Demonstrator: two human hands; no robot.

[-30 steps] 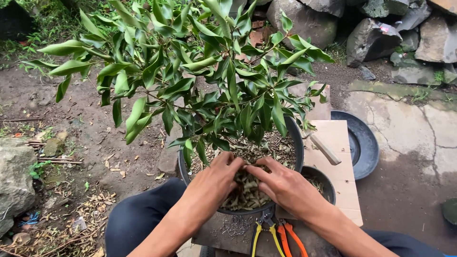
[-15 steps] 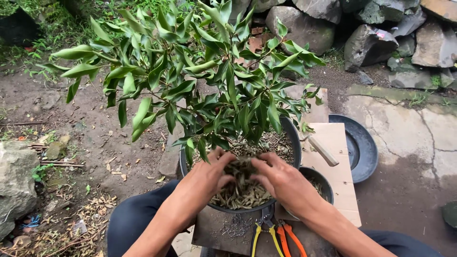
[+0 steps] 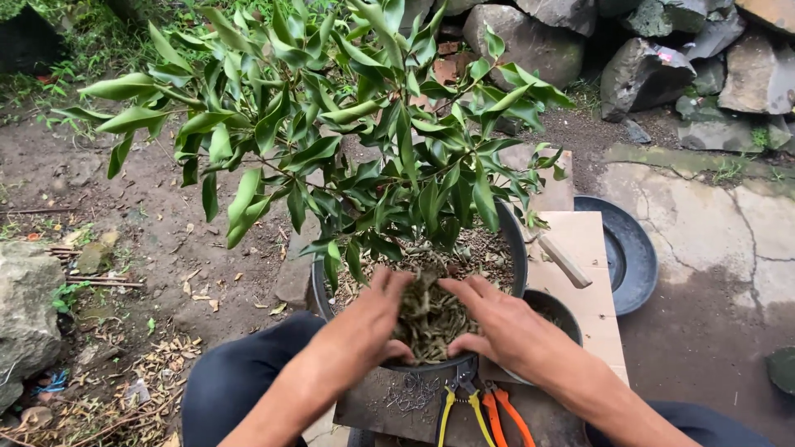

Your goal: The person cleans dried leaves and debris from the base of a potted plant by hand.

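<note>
two bare hands work over one round black plastic pot (image 3: 517, 248) that stands on a brown wooden board (image 3: 592, 306). far to the left of the fingers lies a grey rough stone (image 3: 25, 306) on the brown soil, and nearer to them some dry fallen leaves (image 3: 161, 356) are scattered on the ground. the left hand (image 3: 368, 323) lies flat on the near part of the pot, its fingers (image 3: 389, 281) apart and spread, the thumb at the near rim; it presses on a heap of dry brownish-green leaf pieces (image 3: 431, 319) and does not clamp anything. this heap is inside the pot, between the two hands and touching both. just beyond the fingertips rises a small tree with long glossy green leaves (image 3: 348, 124), rooted in the same pot. the right hand (image 3: 497, 323) rests on the other side of the heap, fingers (image 3: 464, 290) loosely apart, the thumb curled toward the near rim. just below the wrists lie pliers with yellow handles (image 3: 451, 410) and pliers with orange handles (image 3: 501, 414), touching each other. to the right of the right fingers is a smaller black pot (image 3: 563, 314), partly hidden by the hand, then a pale wooden stick (image 3: 567, 261) on the board, and further right a shallow black round tray (image 3: 633, 248) on the cracked ground.
</note>
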